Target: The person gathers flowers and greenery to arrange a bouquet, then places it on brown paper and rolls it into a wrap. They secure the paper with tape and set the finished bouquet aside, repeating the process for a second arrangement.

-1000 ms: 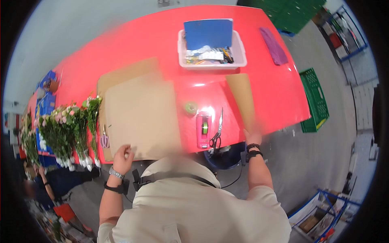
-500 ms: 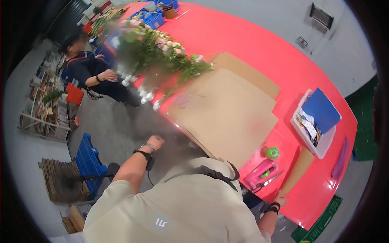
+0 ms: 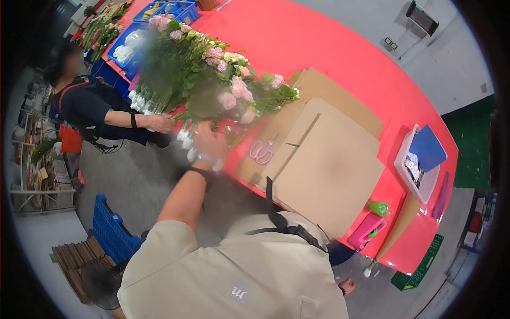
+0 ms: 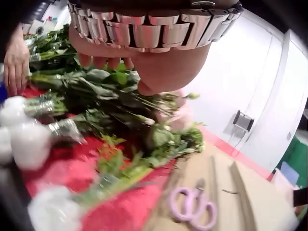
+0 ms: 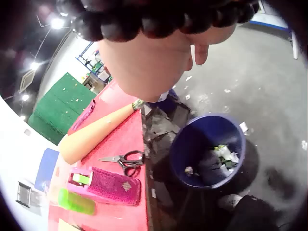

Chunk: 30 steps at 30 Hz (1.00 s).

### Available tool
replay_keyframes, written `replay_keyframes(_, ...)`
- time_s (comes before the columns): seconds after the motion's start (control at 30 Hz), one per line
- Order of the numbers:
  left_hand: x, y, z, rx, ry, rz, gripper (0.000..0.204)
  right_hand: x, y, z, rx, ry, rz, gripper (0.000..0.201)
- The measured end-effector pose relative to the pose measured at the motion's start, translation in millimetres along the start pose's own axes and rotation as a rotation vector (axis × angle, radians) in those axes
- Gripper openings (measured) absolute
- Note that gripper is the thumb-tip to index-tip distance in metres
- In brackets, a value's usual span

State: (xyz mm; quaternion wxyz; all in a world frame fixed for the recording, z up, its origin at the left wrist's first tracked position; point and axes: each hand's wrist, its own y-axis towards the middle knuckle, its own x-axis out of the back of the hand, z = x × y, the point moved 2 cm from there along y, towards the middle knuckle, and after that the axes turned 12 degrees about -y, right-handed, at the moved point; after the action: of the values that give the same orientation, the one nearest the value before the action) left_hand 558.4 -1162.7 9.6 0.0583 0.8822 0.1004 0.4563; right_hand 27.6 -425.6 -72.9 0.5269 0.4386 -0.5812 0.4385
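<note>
In the head view, a red table [image 3: 313, 42] is stretching beneath brown paper sheets [image 3: 334, 159] at three o'clock. Pink-flowered bunches [image 3: 186, 80] are lying at eleven, a paper cone [image 3: 400, 224] at four. The left hand [image 3: 209, 140], fingers relaxed, is hovering by stems at ten; the right hand [image 3: 348, 286], loosely open, is hanging at five.

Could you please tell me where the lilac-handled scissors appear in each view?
Head: lilac-handled scissors near the centre, on a brown paper sheet.
Left wrist: bottom, right of centre, on the sheet.
Right wrist: not in it.
Shared landmark: the glossy red tabletop, in all three views.
</note>
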Motion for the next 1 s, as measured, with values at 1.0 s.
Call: replay_keyframes(1.0,112.7,29.1,51.4,-0.054,-0.363,0.392,0.032,157.9,-153.0,276.6,0.812,0.4,0.618,0.027)
